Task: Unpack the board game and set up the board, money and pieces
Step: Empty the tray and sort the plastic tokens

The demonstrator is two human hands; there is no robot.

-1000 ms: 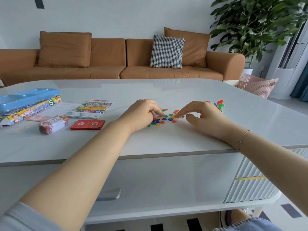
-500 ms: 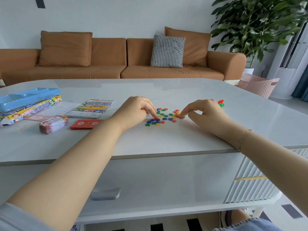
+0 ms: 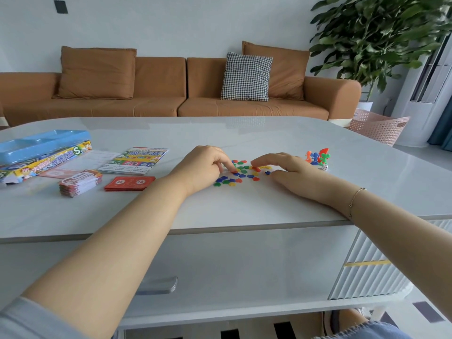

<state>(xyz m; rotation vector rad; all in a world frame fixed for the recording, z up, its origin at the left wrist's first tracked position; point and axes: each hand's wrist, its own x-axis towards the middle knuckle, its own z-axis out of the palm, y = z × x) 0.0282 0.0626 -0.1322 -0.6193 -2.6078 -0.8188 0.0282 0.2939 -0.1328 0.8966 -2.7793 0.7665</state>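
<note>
A scatter of small coloured chips [image 3: 235, 177] in red, blue, green and yellow lies mid-table between my hands. My left hand [image 3: 204, 168] rests at the pile's left edge, its index fingertip touching a red chip and the other fingers curled. My right hand [image 3: 289, 171] reaches in from the right with fingers stretched low over the yellow and red chips. Several plastic pawns [image 3: 317, 157] and a white die [image 3: 324, 167] stand behind my right hand. The folded board [image 3: 137, 159], red cards [image 3: 129, 183] and a money stack [image 3: 80, 183] lie to the left.
The game box with its blue tray [image 3: 36, 150] sits at the table's left edge, a paper sheet [image 3: 97, 156] beside it. Beyond the white table [image 3: 244, 133] are a brown sofa [image 3: 171, 94], a pink basket [image 3: 378, 127] and a large plant [image 3: 381, 37].
My right hand has uncurled, its fingers now stretched over the chips, and it uncovers the pawns and die. My left index finger has shifted slightly within the pile.
</note>
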